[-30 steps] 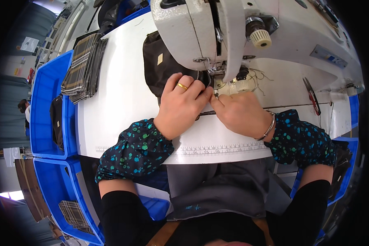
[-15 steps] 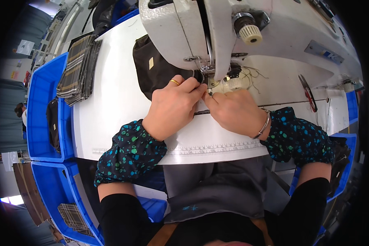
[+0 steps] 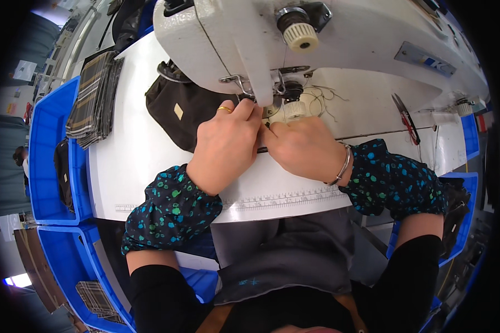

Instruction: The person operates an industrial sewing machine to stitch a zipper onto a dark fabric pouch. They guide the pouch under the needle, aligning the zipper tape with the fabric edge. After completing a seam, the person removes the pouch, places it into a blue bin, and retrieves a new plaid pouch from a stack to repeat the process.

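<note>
Bag (image 3: 179, 126): dark brown, with a pale tag; it lies on the counter (image 3: 144, 177), partly under the head of the machine (image 3: 228, 47). A curl of zip (image 3: 172, 72) stands at its far side.
Left hand (image 3: 225, 141): the fingers are bent and grasp the bag's edge just beside the machine's foot, seemingly to keep the layers flat and together.
Right hand (image 3: 303, 147): curled, its fingertips meeting the left hand; whether they pinch the bag I cannot tell, because the fingers hide this place. Probably it steadies the edge from the other side.
Plaid cloths (image 3: 93, 100): stacked at the counter's left edge, beside a blue bin (image 3: 43, 166), perhaps to leave room around the bag.
Scissors (image 3: 406, 119): at the right, beyond the loose threads (image 3: 323, 101), likely reachable there without disturbing the work.
Sleeve covers (image 3: 175, 208): patterned, on both forearms, probably for protecting the clothes.
</note>
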A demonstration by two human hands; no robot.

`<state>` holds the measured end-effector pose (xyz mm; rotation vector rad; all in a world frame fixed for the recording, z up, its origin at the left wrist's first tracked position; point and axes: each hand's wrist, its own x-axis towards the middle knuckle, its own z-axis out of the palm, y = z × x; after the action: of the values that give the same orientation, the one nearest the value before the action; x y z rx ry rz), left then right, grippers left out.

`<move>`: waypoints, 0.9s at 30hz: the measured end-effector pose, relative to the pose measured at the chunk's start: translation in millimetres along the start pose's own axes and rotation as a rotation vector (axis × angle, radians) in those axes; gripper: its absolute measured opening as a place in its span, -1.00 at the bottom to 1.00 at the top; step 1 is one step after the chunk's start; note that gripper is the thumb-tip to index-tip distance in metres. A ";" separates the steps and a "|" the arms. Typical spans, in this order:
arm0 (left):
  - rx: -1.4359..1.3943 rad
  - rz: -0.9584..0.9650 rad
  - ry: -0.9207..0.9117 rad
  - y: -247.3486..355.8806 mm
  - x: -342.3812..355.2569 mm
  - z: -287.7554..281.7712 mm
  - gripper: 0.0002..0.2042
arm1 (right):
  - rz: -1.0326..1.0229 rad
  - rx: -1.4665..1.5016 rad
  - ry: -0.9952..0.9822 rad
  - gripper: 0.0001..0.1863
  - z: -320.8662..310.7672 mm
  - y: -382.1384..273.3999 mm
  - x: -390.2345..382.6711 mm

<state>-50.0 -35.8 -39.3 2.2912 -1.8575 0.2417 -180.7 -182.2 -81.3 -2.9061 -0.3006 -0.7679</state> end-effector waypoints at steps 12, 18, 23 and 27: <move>-0.133 0.070 -0.042 -4.8 -2.3 -10.0 -0.62 | 0.016 0.019 -0.039 -0.90 -4.8 0.7 -1.8; -0.167 0.012 -0.037 -7.7 -14.9 -27.0 -0.70 | -0.028 0.001 -0.041 -0.80 -3.5 1.7 -4.8; -0.336 -0.116 -0.177 -18.2 -12.6 -31.6 -0.79 | -0.103 0.034 0.132 -0.90 -4.9 -6.7 -0.1; -0.552 -0.107 -0.052 -19.0 -14.0 -23.4 -0.75 | -0.176 -0.046 0.039 -0.69 -10.8 -15.5 -5.5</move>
<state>-34.6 -13.0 -20.7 2.0076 -1.5616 -0.3115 -193.9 -169.8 -73.6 -2.9326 -0.5477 -0.8662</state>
